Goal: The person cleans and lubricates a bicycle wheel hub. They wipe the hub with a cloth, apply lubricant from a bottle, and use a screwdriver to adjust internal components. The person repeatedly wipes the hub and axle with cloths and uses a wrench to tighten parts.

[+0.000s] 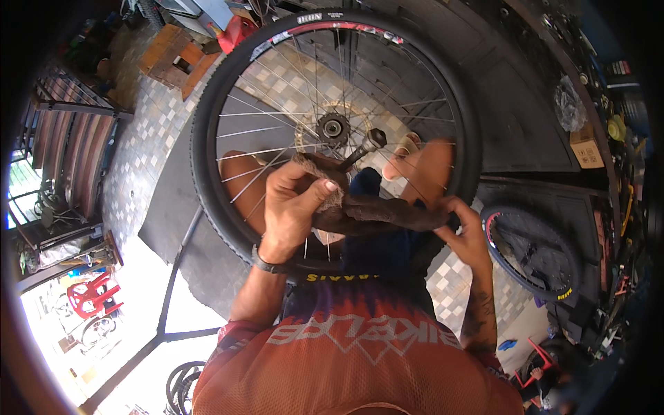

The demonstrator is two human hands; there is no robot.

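Note:
A bicycle wheel [203, 121] with a black tire, silver spokes and a toothed hub [333, 128] lies over my bare legs. My left hand [296, 211] has its thumb and fingers closed on a dirty brown rag [373, 213] in front of the lower spokes. My right hand [465, 232] grips the rag's other end beside the lower right of the tire, so the cloth stretches between both hands. A metal tool or part with a hexagonal head [375, 138] sticks up from behind the rag toward the hub; what holds it, if anything, is hidden.
A second wheel [564, 245] sits at right by dark panels and a cardboard box [586, 149]. Wooden furniture [159, 59] stands at upper left, metal racks [66, 138] and a red chair [93, 294] at left. A metal stand [173, 277] reaches across the lower left.

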